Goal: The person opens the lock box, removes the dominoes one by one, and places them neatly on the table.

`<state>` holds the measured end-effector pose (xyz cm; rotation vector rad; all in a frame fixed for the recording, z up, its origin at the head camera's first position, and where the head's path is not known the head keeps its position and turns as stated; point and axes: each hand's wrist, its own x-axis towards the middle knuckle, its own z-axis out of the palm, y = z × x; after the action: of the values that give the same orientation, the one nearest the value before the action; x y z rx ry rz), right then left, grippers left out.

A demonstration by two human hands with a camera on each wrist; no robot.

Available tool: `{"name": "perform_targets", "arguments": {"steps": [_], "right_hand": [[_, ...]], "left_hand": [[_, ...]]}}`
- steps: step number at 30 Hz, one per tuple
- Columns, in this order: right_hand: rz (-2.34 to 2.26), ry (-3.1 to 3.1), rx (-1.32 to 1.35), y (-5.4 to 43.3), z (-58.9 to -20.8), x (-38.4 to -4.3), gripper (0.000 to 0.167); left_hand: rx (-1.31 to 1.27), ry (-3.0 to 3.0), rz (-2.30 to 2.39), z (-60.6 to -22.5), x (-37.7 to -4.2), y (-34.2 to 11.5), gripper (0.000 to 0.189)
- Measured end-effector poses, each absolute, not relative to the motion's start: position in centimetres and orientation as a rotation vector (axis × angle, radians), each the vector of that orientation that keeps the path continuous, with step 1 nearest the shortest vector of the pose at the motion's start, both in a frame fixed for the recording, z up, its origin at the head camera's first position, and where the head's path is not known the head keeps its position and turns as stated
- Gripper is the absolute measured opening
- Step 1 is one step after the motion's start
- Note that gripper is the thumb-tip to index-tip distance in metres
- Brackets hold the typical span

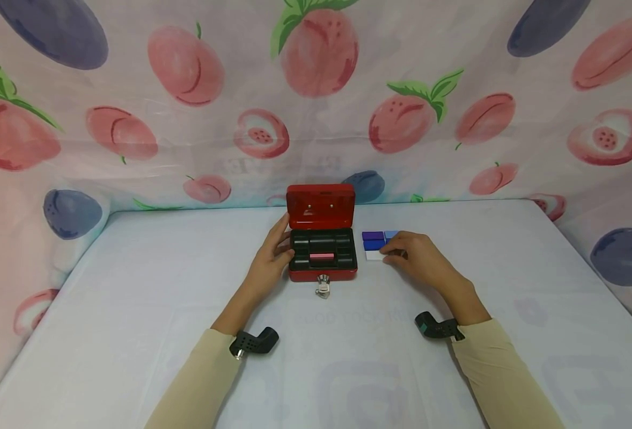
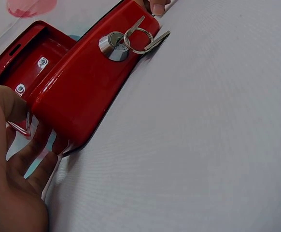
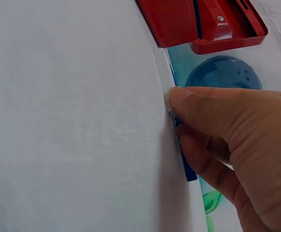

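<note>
A red cash box point(image 1: 323, 275) stands with its lid point(image 1: 320, 206) raised. Its black tray point(image 1: 301, 241) has compartments, with a pink block point(image 1: 321, 257) in the front middle one. Keys on a ring point(image 2: 139, 40) hang from the front lock. My left hand point(image 1: 266, 255) grips the box's left side, thumb over the rim and fingers along the wall. To the right of the box, my right hand point(image 1: 420, 256) pinches the edge of a flat white block point(image 1: 373, 255); the index fingertip is hidden in the right wrist view. Behind it lie blue point(image 1: 374, 245), purple point(image 1: 372, 236) and light blue point(image 1: 390, 234) blocks.
A white cloth point(image 1: 348, 369) covers the table. Behind the box rises a fruit-printed curtain point(image 1: 316, 131), close to the raised lid. Black wrist cameras point(image 1: 254, 341) are strapped on both forearms.
</note>
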<state>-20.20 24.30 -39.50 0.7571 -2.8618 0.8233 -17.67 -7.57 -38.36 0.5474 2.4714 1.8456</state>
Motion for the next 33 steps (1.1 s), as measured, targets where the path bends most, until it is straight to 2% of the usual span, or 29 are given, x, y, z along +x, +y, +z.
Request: {"name": "perform_targets", "arguments": {"steps": [19, 28, 33], "right_hand": [[0.777, -2.852, 0.756, 24.3, -39.5, -20.3, 0.014], [0.779, -2.84, 0.77, 24.3, -39.5, -20.3, 0.014], [0.776, -2.856, 0.758, 24.2, -39.4, -20.2, 0.014]], "left_hand": [[0.545, 2.46, 1.852, -38.4, -17.8, -7.6, 0.066], [0.542, 2.481, 1.863, -41.6, -19.5, -7.9, 0.071], [0.547, 2.464, 1.871, -41.3, -19.3, -8.0, 0.07]]}}
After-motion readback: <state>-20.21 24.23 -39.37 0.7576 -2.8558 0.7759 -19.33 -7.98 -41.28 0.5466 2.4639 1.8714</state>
